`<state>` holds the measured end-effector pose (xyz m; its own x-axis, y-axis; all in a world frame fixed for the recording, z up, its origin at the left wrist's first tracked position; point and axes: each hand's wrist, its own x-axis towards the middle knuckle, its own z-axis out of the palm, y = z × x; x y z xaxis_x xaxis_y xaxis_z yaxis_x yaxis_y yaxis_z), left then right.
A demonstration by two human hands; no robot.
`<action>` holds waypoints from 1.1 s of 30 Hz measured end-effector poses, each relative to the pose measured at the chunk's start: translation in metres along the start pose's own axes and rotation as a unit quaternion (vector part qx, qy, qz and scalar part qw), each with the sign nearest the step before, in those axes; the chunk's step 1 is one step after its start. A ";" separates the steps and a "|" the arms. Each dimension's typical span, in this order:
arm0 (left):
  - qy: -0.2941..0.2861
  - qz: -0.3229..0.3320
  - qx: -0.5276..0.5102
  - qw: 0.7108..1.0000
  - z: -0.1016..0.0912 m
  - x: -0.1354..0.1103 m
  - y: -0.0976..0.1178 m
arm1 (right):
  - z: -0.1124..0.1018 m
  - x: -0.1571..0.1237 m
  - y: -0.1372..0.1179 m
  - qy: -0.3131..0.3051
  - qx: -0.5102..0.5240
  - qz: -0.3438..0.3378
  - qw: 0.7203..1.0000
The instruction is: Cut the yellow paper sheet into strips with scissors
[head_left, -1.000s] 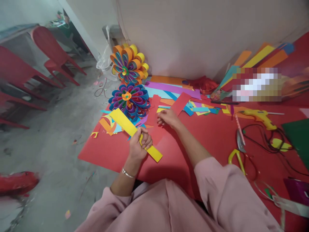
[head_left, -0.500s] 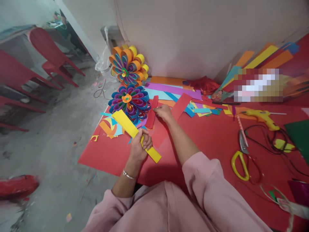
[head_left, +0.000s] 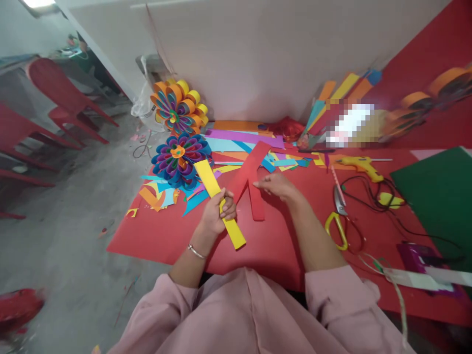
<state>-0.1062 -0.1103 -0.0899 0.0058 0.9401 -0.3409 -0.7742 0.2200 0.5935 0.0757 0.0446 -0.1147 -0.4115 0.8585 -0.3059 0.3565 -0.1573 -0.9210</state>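
Observation:
My left hand (head_left: 221,211) is closed round a stack of yellow paper strips (head_left: 208,178), which slants across the palm and sticks out at both ends. To its right, my right hand (head_left: 278,187) pinches the edge of a red paper strip (head_left: 257,204) between thumb and fingertips. The strip's lower end hangs low over the red tabletop (head_left: 155,233); whether it touches is hard to tell. Behind it lies another long red strip (head_left: 254,160), crossing at a slant. A blue and purple paper flower (head_left: 180,157) and an orange and yellow one (head_left: 180,105) stand beyond my left hand.
Paper scraps (head_left: 155,196) and a long purple strip (head_left: 245,137) lie towards the wall. On the right are yellow-handled scissors (head_left: 336,228), a yellow glue gun (head_left: 363,167) with its dark cable, and a green sheet (head_left: 438,191). Red chairs (head_left: 66,93) stand on the floor at left.
My right hand has moved right and nearer to me, bringing the red strip away from the scraps beside the blue flower. My left hand still grips the yellow strips. The view has turned right.

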 end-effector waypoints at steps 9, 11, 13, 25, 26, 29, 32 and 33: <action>-0.126 -0.202 0.119 0.964 0.051 0.037 -0.048 | -0.028 -0.055 0.022 0.080 0.049 -0.104 0.990; -0.140 -0.238 0.145 0.950 0.055 0.042 -0.060 | -0.027 -0.057 0.018 0.053 0.106 -0.113 0.986; -0.139 -0.256 0.164 0.943 0.055 0.049 -0.070 | -0.027 -0.059 0.019 0.035 0.159 -0.090 0.983; -0.133 -0.248 0.189 0.941 0.045 0.082 -0.078 | -0.046 -0.043 0.053 0.180 0.260 -0.080 0.945; -0.138 -0.251 0.189 0.939 0.045 0.081 -0.078 | -0.049 -0.040 0.056 0.194 0.258 -0.079 0.943; -0.148 -0.257 0.185 0.937 0.040 0.080 -0.077 | -0.055 -0.036 0.064 0.209 0.248 -0.078 0.943; -0.158 -0.256 0.164 0.940 0.035 0.079 -0.077 | -0.057 -0.038 0.065 0.196 0.245 -0.074 0.947; -0.159 -0.257 0.157 0.940 0.034 0.079 -0.078 | -0.057 -0.039 0.064 0.192 0.247 -0.073 0.947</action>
<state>-0.0240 -0.0443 -0.1382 0.5551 0.7083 -0.4361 -0.3930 0.6854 0.6130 0.1623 0.0290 -0.1483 -0.0562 0.9881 -0.1432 -0.1552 -0.1504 -0.9764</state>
